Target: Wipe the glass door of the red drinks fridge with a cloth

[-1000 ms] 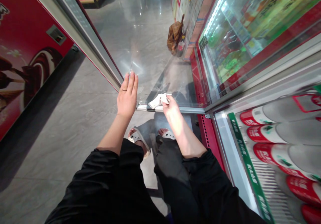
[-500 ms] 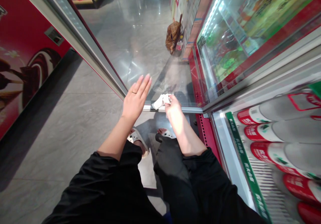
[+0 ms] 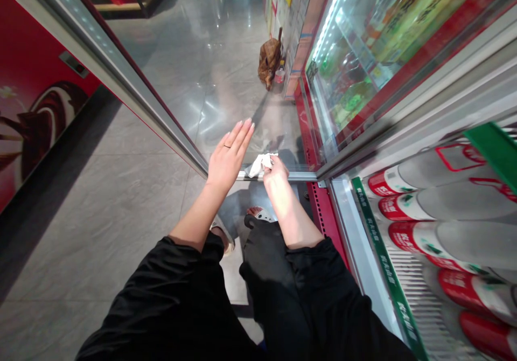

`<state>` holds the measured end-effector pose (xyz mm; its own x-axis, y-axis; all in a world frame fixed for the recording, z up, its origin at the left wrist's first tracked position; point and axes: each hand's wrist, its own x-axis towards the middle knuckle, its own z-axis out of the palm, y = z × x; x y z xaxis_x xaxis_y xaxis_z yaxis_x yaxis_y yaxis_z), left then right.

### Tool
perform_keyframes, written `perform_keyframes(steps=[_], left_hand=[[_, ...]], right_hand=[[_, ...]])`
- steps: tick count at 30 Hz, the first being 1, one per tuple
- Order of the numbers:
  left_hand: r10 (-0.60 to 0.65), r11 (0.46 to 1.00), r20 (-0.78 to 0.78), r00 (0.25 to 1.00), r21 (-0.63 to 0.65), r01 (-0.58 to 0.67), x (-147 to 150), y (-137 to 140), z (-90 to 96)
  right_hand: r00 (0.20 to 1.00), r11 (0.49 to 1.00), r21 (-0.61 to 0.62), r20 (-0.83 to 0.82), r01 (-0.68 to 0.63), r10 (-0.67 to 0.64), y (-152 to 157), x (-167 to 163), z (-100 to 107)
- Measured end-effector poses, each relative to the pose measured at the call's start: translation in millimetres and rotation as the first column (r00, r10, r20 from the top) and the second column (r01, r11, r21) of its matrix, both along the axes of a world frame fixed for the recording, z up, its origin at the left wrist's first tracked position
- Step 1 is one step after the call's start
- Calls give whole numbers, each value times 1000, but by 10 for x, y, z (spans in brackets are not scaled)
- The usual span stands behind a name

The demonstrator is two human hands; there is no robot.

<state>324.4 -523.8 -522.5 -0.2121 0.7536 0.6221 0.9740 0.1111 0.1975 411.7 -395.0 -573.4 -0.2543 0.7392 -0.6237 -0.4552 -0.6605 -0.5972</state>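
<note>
A glass door [image 3: 177,81] with a metal frame stands open in front of me. My left hand [image 3: 228,153] lies flat near the lower part of the glass, fingers stretched out, a thin ring on one finger; whether the palm touches the pane I cannot tell. To its right, my right hand [image 3: 277,169] pinches a crumpled white tissue [image 3: 262,164] at the bottom of the pane, just above the door's lower frame rail [image 3: 299,176]. Part of the tissue is hidden behind the fingers.
Large bottles with red-and-white labels [image 3: 404,235] lie on a cooler shelf at right, behind a green label strip [image 3: 382,266]. A red cabinet [image 3: 36,70] stands at left. Beyond the glass are a brown bag [image 3: 269,62], a bottle [image 3: 279,74] and stacked boxes [image 3: 301,43].
The view has shifted slightly, so most surroundings sit further left. My left hand has moved a little to the right, closer to my right hand, which keeps its pinch on the tissue.
</note>
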Motion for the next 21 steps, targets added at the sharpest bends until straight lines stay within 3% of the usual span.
perform_keyframes(steps=[8, 21], left_hand=[[-5, 1000, 39, 999, -24, 5, -2, -28, 19], [-25, 999, 61, 998, -20, 27, -23, -43, 32]], right_hand=[[990, 990, -102, 112, 102, -90, 152, 154, 57], [993, 993, -78, 79, 92, -86, 301, 327, 125]])
